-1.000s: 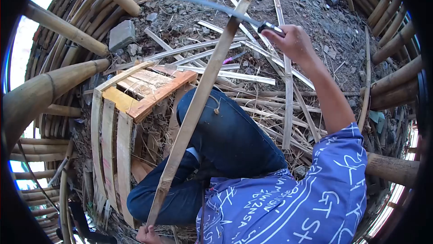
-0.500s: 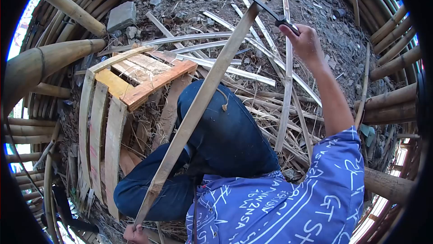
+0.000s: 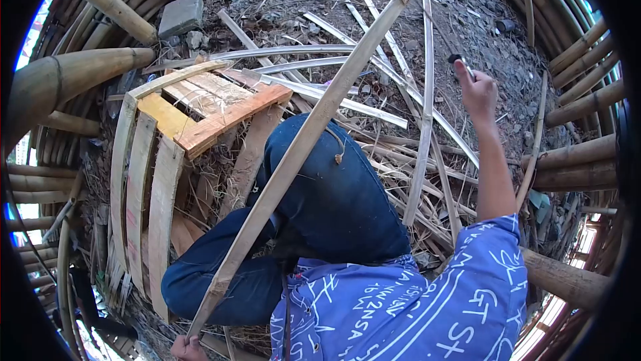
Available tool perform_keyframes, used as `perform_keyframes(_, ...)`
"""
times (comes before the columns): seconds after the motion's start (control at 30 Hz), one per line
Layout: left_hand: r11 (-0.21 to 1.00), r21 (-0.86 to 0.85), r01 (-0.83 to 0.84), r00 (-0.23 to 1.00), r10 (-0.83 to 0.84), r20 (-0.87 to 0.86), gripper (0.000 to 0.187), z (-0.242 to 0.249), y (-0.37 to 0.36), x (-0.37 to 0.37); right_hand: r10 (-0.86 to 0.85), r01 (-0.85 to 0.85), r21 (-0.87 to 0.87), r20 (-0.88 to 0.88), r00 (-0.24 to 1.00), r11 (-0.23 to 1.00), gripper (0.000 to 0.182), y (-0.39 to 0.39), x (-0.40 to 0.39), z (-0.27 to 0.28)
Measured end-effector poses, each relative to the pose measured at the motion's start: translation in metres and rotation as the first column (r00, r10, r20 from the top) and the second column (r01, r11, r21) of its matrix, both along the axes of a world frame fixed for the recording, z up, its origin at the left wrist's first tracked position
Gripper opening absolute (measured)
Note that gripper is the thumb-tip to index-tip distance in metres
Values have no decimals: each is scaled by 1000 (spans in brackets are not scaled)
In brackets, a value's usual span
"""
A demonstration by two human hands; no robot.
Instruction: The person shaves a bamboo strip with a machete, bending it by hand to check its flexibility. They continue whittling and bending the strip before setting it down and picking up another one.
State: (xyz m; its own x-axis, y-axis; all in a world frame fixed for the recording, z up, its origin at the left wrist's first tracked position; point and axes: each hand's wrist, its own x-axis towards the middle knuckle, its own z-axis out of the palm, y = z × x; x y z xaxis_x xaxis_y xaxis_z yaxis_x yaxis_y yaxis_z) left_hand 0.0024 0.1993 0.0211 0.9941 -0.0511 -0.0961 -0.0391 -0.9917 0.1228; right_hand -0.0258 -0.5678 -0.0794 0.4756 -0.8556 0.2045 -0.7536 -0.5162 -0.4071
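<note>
A long split bamboo strip (image 3: 294, 154) runs slantwise over my bent knee, its upper end reaching above the loose strips on the ground. Its lower end is gripped by my left hand (image 3: 189, 349), closed round it at the bottom left. My right hand (image 3: 479, 94) is raised on the right, wrapped round the dark handle of a machete (image 3: 457, 59). The machete is apart from the strip, and its blade is hard to make out now. Beside my knee stands a crate-like wooden stand (image 3: 230, 117) with bits of shavings on it.
Several split bamboo strips (image 3: 422, 121) lie crossed on the stony ground ahead and to the right. A concrete block (image 3: 181, 15) sits at the upper left. Thick bamboo poles (image 3: 100, 61) stick in from the left, and more poles (image 3: 587, 97) line the right side.
My right hand has moved right and slightly down, taking the machete blade away from the strip's upper end. My left hand still holds the strip, shifted slightly left.
</note>
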Motion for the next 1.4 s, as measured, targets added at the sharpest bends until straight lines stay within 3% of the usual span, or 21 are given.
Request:
perform_keyframes(0.03, 1000, 3, 11, 1000, -11, 1, 54, -2, 2, 2, -11, 11, 3, 1, 1000, 1000, 84, 12, 1, 0)
perform_keyframes(0.1, 993, -36, 117, 981, -109, 161, 54, -11, 15, -1, 18, -29, 99, 115, 993, 995, 82, 35, 9, 1)
perform_keyframes(0.23, 989, -7, 147, 976, -144, 162, 56, -10, 21, -6, -35, -55, 273, 313, 949, 960, 74, 49, 23, -5)
perform_keyframes(0.27, 995, -37, 97, 984, -90, 153, 57, -10, 18, -8, -31, -59, 274, 313, 949, 960, 74, 51, 27, -5)
perform_keyframes(0.33, 997, -69, 41, 990, -31, 140, 58, -10, 20, -13, -188, -133, 550, 487, 853, 824, 66, 59, 37, 1)
perform_keyframes(0.4, 995, -26, 91, 987, -87, 133, 52, -13, 30, -15, -221, -148, 605, 491, 843, 783, 62, 68, 46, 15)
perform_keyframes(0.47, 996, -23, 84, 990, -81, 113, 50, -12, 37, -14, -357, -218, 694, 582, 730, 686, 61, 74, 52, 20)
perform_keyframes(0.67, 997, 75, 3, 1000, -1, -19, 43, -14, 54, -16, -244, -259, 604, 623, 743, 754, 59, 96, 47, 27)
perform_keyframes(0.73, 994, 109, 2, 998, 4, -56, 42, -17, 68, -14, 11, -321, 401, 610, 793, 858, 63, 103, 44, 35)
perform_keyframes(0.77, 989, 147, -23, 987, 46, -153, 37, -20, 81, -14, 108, -328, 312, 556, 824, 892, 64, 103, 43, 38)
perform_keyframes(0.8, 981, 188, -43, 965, 89, -246, 33, -23, 97, -13, 104, -321, 310, 554, 826, 895, 64, 104, 45, 45)
perform_keyframes(0.87, 988, 155, 26, 969, 14, -248, 32, -35, 146, -15, 327, -375, 133, 285, 901, 917, 65, 107, 50, 60)
perform_keyframes(0.93, 989, 119, 90, 966, -57, -253, 32, -36, 145, -12, 334, -364, 124, 211, 918, 923, 66, 100, 58, 60)
perform_keyframes(1.03, 979, 182, 93, 992, -77, -95, 38, -30, 110, -20, 309, -308, 77, 4, 951, 948, 66, 71, 65, 48)
perform_keyframes(1.13, 973, 220, 66, 997, -73, 24, 42, -28, 87, -25, 232, -233, 14, 15, 973, 972, 72, 38, 63, 38)
perform_keyframes(1.2, 974, -228, 3, 988, 32, 148, 44, -31, 88, -22, 209, -209, 3, -19, 978, 978, 73, 37, 64, 41)
perform_keyframes(1.27, 978, -209, 18, 992, 9, 128, 43, -27, 85, -20, 170, -171, -4, -57, 984, 985, 74, 39, 60, 42)
perform_keyframes(1.4, 986, -137, 90, 993, -79, 85, 41, -21, 76, -11, 168, -163, -66, 83, 982, 984, 70, 48, 56, 43)
